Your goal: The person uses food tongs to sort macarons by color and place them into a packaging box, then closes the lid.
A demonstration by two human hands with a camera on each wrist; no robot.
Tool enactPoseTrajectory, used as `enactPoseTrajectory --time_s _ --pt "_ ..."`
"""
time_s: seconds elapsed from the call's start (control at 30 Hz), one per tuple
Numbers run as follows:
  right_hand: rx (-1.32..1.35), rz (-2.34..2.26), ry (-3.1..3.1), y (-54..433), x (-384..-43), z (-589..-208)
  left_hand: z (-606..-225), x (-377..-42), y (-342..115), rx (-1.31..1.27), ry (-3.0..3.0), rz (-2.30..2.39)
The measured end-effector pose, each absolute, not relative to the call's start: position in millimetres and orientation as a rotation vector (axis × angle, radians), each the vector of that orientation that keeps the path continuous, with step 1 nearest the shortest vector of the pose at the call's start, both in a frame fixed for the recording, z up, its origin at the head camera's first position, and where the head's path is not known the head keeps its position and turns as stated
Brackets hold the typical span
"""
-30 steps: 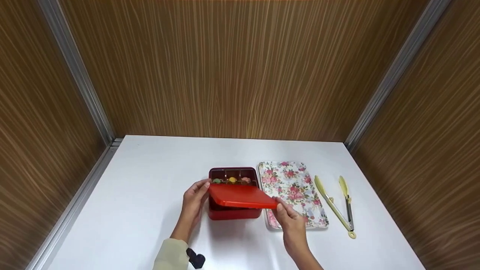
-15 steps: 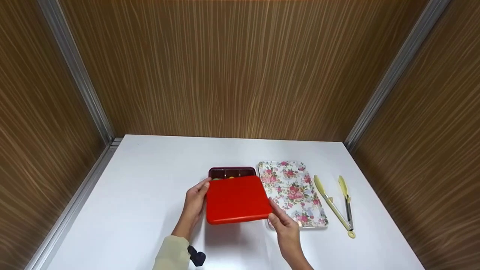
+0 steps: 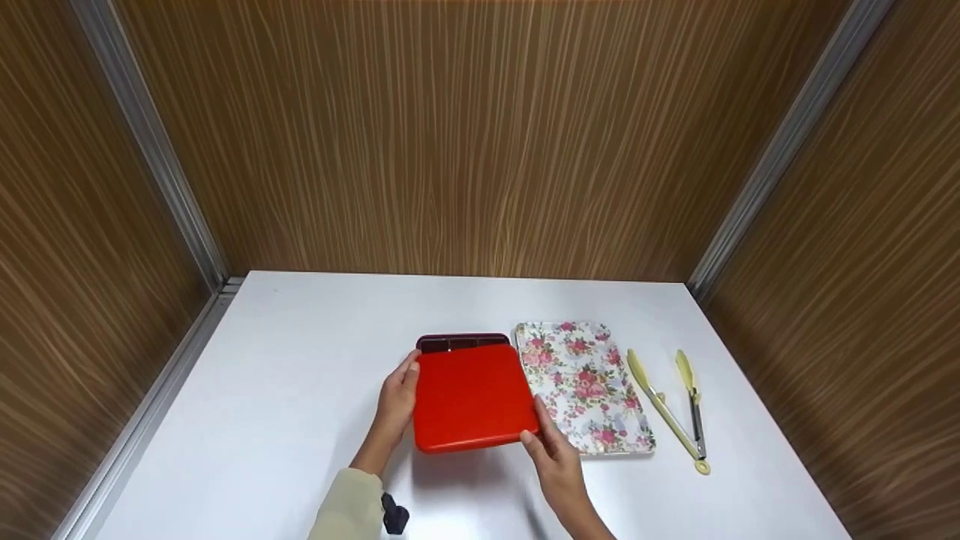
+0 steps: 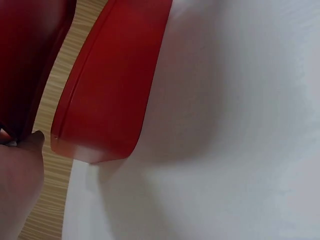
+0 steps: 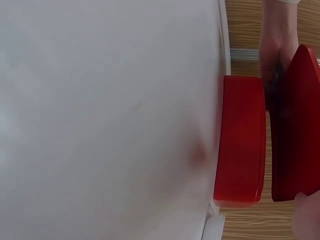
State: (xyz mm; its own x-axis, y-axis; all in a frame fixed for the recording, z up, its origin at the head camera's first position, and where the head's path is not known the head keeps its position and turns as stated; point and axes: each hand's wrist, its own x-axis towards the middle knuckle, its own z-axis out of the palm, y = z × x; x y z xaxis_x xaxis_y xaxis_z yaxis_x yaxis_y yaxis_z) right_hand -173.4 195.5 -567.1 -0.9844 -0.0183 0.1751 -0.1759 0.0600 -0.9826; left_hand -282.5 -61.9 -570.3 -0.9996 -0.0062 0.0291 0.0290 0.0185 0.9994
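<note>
A flat red lid is held between both hands above a red box. My left hand grips the lid by its left edge, and my right hand pinches its near right corner. In both wrist views a gap shows between lid and box. From the head view the lid hides most of the box; only the dark far rim and a strip of its divided inside show. What lies in the box is covered in that view.
Right of the box lies a flower-patterned tray. Farther right, yellow-tipped tongs lie spread on the white table. Wood-grain panels stand at the back and sides.
The lid has swung from a steep tilt to show its full top face, covering more of the box. My right hand has shifted left and slightly down with its corner.
</note>
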Motion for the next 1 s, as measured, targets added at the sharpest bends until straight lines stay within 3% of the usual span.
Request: enactPoseTrajectory --time_s 0.47,1.0 --pt "0.279 1.676 -2.344 193.8 -185.2 -577.9 -572.2 -292.6 -58.2 -0.172 -2.384 -2.057" --pt "0.228 1.492 -2.477 192.9 -207.9 -585.2 -580.4 -319.7 -58.7 -0.127 -2.49 -1.976"
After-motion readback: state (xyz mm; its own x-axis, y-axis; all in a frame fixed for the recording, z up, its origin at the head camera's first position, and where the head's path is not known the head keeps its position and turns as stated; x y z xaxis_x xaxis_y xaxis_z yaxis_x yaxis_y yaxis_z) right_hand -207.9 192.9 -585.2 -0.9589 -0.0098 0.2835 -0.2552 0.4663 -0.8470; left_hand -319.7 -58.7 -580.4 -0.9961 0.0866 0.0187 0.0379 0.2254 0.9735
